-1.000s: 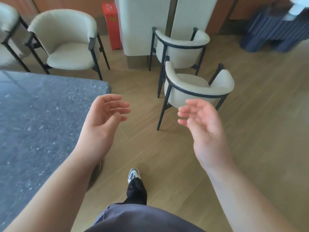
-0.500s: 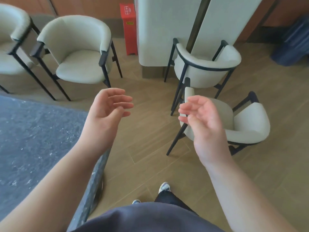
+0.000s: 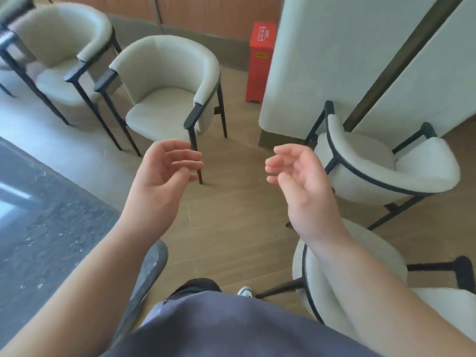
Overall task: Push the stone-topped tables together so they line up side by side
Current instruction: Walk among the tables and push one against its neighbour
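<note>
Grey speckled stone was all we saw of one stone-topped table (image 3: 38, 228), its top filling the lower left of the view, its right edge running under our left forearm; a second table did not show anywhere in view. Our left hand (image 3: 162, 176) hung above the wooden floor (image 3: 231, 215) just beyond that edge, fingers loosely curled, holding nothing. Our right hand (image 3: 304, 186) was raised level with it, equally relaxed and empty, over the floor in front of a cream armchair (image 3: 386, 171) with a black frame. Neither hand touched the table. Compared with a second earlier, our view had swung leftward and tilted: the table top had slid from the middle left toward the lower left corner, the chair by the wall (image 3: 167, 99) had come to the centre, and the red box (image 3: 261, 60) against the wall sat further right. Another cream chair (image 3: 355, 266) was now partly under our right forearm, close to our body. The hands had kept the same open pose throughout, so we judged that we were walking past the table corner rather than pushing. No progress on lining up the tables was visible; the push was not yet begun.
</note>
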The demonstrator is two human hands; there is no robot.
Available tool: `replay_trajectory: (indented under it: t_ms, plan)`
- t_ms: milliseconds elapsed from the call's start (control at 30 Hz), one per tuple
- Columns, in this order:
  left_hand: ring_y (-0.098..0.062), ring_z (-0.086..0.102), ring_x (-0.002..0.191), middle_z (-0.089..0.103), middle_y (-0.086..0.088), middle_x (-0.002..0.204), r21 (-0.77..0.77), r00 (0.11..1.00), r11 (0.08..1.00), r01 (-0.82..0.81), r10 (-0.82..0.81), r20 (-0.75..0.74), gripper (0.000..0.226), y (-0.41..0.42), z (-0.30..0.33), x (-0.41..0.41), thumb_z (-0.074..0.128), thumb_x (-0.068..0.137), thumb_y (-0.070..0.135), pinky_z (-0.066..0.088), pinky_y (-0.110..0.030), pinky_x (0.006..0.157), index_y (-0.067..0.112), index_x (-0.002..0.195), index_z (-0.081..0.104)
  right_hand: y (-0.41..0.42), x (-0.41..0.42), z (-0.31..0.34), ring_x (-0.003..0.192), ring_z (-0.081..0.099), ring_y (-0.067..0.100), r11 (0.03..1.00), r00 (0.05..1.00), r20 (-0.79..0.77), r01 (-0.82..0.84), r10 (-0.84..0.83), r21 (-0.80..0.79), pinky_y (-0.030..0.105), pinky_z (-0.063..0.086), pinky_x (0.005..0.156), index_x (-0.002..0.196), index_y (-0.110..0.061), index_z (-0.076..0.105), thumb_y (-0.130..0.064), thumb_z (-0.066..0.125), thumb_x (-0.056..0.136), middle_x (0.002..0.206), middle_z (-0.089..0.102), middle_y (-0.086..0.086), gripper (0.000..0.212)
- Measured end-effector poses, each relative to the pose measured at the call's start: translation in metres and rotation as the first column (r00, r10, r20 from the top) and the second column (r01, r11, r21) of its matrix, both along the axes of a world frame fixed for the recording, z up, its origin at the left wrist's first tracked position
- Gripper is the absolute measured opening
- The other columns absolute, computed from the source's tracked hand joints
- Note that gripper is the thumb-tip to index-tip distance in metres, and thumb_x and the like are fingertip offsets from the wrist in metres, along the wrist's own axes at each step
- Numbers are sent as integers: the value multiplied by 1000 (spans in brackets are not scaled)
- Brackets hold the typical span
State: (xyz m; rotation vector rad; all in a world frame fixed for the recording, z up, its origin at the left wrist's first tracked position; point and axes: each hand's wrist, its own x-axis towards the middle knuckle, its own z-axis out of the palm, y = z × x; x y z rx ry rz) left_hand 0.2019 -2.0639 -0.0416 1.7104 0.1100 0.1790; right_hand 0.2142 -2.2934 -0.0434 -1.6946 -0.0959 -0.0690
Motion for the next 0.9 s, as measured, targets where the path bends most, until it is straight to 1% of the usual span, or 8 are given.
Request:
replay_trajectory:
  t_ms: [200, 300, 367, 467, 633, 733, 800, 900]
  plan:
    - [-16, 71, 104, 72, 2, 108, -3, 980, 980, -197, 197, 23, 37, 32, 1, 50, 43, 98, -11, 58, -31, 89, 13, 123, 56, 35, 99, 3, 107, 65, 17, 982, 982, 11, -186, 186, 33, 45, 55, 95, 120, -13, 58, 3, 43, 90, 106, 66, 4, 37]
    - [-18, 71, 106, 72, 3, 109, -29, 955, 957, -289, 290, 60, 35, 59, -1, 74, 47, 95, 0, 58, -32, 87, 23, 119, 57, 62, 144, 2, 107, 64, 18, 962, 962, 13, -272, 271, 17, 45, 55, 95, 120, -14, 58, 4, 43, 91, 107, 65, 4, 37]
    - [-19, 71, 107, 72, 2, 110, -43, 938, 941, -336, 339, 68, 34, 78, -5, 92, 46, 91, 7, 58, -33, 87, 25, 118, 57, 84, 174, 2, 107, 64, 18, 951, 951, 20, -308, 308, 16, 45, 55, 95, 119, -14, 58, 4, 43, 91, 106, 65, 3, 37]
    - [-18, 71, 105, 72, 3, 107, -57, 913, 913, -403, 406, 49, 34, 108, -9, 123, 46, 89, 8, 59, -35, 88, 25, 117, 57, 122, 217, 6, 106, 64, 17, 931, 931, 12, -364, 364, 15, 45, 56, 95, 118, -15, 58, 3, 43, 90, 105, 66, 1, 37]
    - [-19, 71, 104, 71, 1, 106, -83, 868, 868, -490, 494, 49, 34, 149, -11, 159, 46, 89, 8, 57, -34, 87, 26, 116, 56, 183, 272, 6, 106, 64, 21, 880, 880, -8, -476, 475, -6, 44, 56, 95, 120, -12, 58, 5, 43, 91, 107, 66, 8, 37]
    - [-19, 71, 104, 71, -2, 108, -111, 832, 830, -546, 553, 40, 33, 166, -13, 167, 47, 90, 7, 58, -32, 87, 23, 117, 56, 208, 295, 3, 108, 64, 19, 845, 845, -16, -535, 535, 5, 43, 56, 95, 120, -16, 58, 0, 44, 90, 107, 66, 6, 36]
    - [-19, 71, 103, 70, -4, 110, -103, 801, 798, -593, 598, 20, 32, 180, -17, 173, 48, 94, 0, 59, -34, 88, 20, 118, 56, 227, 314, -1, 107, 64, 19, 811, 811, -30, -585, 585, 3, 45, 56, 95, 119, -15, 58, -3, 45, 89, 107, 66, 7, 35]
    - [-19, 71, 103, 69, -6, 110, -67, 741, 739, -670, 672, -4, 38, 200, -22, 189, 42, 99, -12, 59, -36, 88, 18, 119, 54, 258, 349, -4, 106, 65, 18, 758, 757, -47, -652, 652, -3, 44, 55, 95, 120, -15, 58, -4, 46, 89, 107, 66, 5, 35]
